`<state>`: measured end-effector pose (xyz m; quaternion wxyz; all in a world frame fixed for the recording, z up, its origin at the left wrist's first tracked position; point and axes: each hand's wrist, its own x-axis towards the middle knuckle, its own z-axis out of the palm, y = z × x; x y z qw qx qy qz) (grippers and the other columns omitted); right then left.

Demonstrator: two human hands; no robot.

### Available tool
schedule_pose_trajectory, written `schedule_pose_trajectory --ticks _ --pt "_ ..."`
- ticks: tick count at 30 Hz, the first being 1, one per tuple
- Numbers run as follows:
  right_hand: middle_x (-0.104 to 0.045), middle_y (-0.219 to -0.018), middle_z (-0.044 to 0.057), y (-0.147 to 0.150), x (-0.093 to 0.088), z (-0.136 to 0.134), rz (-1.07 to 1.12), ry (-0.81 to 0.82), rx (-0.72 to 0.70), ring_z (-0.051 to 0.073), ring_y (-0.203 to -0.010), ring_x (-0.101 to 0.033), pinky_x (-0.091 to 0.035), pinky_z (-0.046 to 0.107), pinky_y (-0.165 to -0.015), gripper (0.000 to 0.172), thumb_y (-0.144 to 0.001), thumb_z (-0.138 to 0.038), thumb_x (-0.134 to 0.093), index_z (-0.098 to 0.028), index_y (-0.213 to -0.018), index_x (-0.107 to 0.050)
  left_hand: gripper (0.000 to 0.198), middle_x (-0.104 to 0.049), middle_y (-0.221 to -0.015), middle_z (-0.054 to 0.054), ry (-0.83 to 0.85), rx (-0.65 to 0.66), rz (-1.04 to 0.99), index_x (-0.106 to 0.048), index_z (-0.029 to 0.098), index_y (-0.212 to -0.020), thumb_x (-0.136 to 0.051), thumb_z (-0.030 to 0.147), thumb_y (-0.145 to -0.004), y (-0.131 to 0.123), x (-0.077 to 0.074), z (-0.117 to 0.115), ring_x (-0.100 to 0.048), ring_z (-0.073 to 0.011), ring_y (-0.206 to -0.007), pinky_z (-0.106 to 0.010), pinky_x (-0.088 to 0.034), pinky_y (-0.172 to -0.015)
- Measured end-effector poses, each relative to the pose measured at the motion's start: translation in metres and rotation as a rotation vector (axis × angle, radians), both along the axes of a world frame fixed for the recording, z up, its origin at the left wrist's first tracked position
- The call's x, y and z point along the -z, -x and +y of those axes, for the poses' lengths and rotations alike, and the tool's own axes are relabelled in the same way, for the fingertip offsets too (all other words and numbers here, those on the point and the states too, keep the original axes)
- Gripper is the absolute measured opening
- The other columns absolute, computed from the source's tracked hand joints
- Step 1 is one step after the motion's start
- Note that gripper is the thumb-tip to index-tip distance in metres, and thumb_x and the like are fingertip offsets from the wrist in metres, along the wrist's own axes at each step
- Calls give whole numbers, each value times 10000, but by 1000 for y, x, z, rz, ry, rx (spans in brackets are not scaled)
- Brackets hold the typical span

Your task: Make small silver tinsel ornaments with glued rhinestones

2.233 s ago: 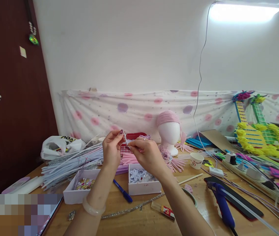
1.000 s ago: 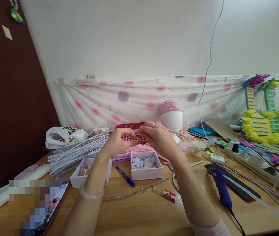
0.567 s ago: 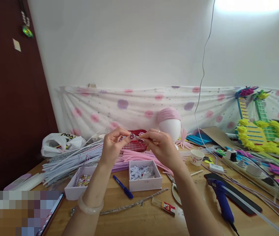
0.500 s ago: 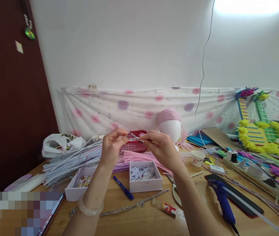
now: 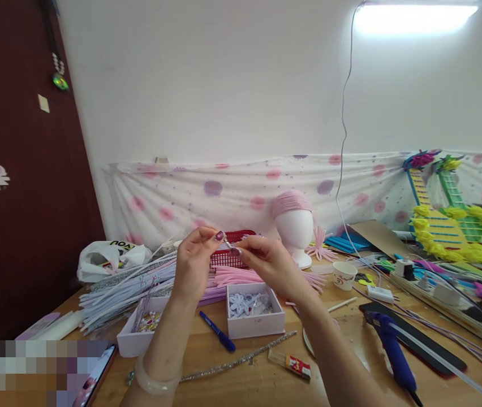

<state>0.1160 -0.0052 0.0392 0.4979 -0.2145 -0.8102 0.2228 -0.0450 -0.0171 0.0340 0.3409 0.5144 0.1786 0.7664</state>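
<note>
silver strand [image 5: 227, 243] between both hands' fingers [image 5: 235, 252]

Pale wall [image 5: 207, 85], bright lamp [image 5: 414, 20]

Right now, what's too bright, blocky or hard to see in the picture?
In the head view, the wall light glares white; in that same view, blocky squares cover part of the phone at lower left, and the silvery piece between the left hand and right hand is too small to see clearly.
</note>
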Motion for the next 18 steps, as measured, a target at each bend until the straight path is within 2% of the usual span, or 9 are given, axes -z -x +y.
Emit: schedule_pose_trajectory --ticks 5,9,13,18 --pt "-641 -702 23 -32 -10 8 -97 -116 169 156 -673 -551 -398 272 -609 256 -930 -323 -570 -174 -756 -683 71 -678 -789 -41 -101 -152 529 -720 198 -701 -730 209 -770 23 -5 -3 -613 -186 -797 -279 -466 -758" --pt "-654 -685 33 -41 -14 9 -146 -147 190 164 -664 -565 -400 277 -596 348 -946 -413 -552 -174 -732 -686 68 -709 -773 -44 -126 -210 856 -734 217 -719 -694 178 -759 27 -9 -11 -630 -204 -760 -298 -473 -746" --pt "-639 -645 29 -38 -12 8 -140 -138 170 156 -628 -545 -381 275 -574 391 -941 -454 -547 -170 -709 -684 107 -719 -749 -25 -122 -242 1030 -726 232 -696 -678 152 -750 21 -6 -12 -628 -196 -713 -283 -466 -706" --pt "-545 -557 -6 -25 -8 5 -138 -154 205 127 -564 -470 -324 264 -538 334 -916 -306 -544 -170 -615 -601 150 -696 -693 -9 -113 -302 1143 -659 218 -622 -667 110 -727 12 -2 -10 -616 -187 -676 -270 -443 -675"
